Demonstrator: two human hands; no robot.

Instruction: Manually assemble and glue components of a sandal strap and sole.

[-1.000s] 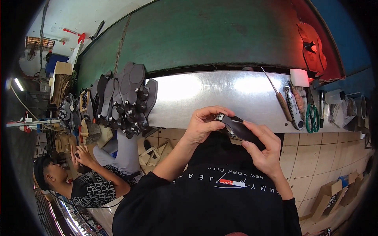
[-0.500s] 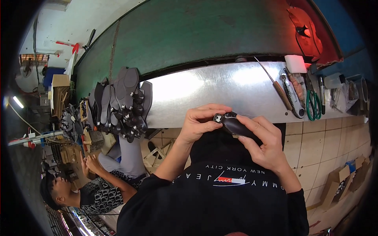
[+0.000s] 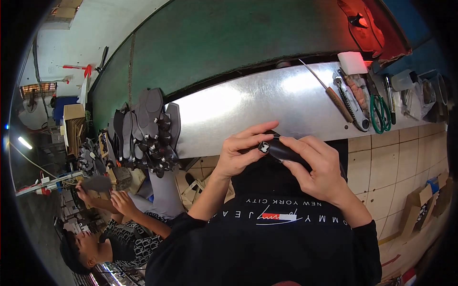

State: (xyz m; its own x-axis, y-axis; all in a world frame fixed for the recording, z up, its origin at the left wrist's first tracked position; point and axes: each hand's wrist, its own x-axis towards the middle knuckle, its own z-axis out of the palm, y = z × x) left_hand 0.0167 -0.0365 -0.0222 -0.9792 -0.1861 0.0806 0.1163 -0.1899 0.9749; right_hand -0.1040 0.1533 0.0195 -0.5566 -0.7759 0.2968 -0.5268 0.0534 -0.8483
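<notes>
Just off the front edge of the metal worktop, both my hands hold a small dark sandal with a smooth, shiny surface. My left hand pinches the end bearing a silver ornament between thumb and fingers, its index finger stretched out above. My right hand grips the other end, thumb below and fingers on top. The fingers hide parts of the sandal. To the left, a heap of grey-soled sandals with dark straps and silvery ornaments rests on the worktop.
On the right of the metal worktop lie an awl, a utility knife, green-handled scissors and a white block. A green conveyor belt runs behind. At left, a co-worker holds a grey sole.
My hands stay on the sandal, which has tilted slightly; my left index finger has lifted. The co-worker now holds a grey sole. The view has shifted a little.
</notes>
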